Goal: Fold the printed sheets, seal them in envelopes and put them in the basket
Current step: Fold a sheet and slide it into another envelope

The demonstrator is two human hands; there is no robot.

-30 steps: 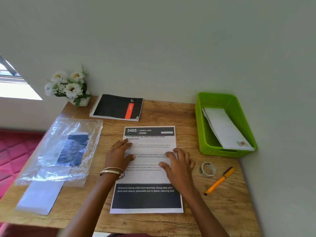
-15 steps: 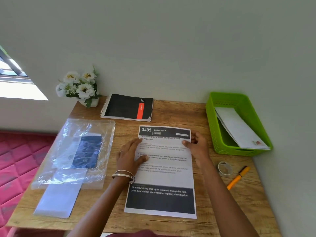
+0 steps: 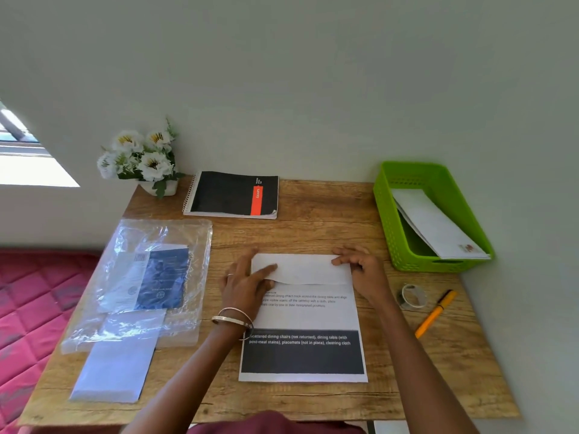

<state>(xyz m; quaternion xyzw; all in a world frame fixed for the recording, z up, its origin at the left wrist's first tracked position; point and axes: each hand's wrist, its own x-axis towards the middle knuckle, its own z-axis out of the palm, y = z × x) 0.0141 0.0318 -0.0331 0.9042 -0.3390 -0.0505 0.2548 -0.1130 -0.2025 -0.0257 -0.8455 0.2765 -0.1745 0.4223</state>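
Note:
A printed sheet (image 3: 308, 317) lies in the middle of the wooden desk, its top strip folded down so the white back shows. My left hand (image 3: 246, 283) presses on the left end of that folded flap with fingers spread. At the flap's right end my right hand (image 3: 363, 269) pinches the folded edge. The green basket (image 3: 387, 214) stands at the far right with a white envelope (image 3: 435, 225) leaning inside it. A stack of white envelopes (image 3: 114, 369) lies at the front left, partly under a clear plastic bag (image 3: 150, 277).
A black spiral notebook (image 3: 233, 194) and a pot of white flowers (image 3: 144, 159) sit along the back wall. A roll of clear tape (image 3: 413, 296) and an orange pen (image 3: 435, 313) lie right of the sheet. The wall runs close on the right.
The sheet's top edge has been folded down over the header, hiding it. My right hand moved from the middle of the sheet to its top right edge, and both hands now sit on the flap.

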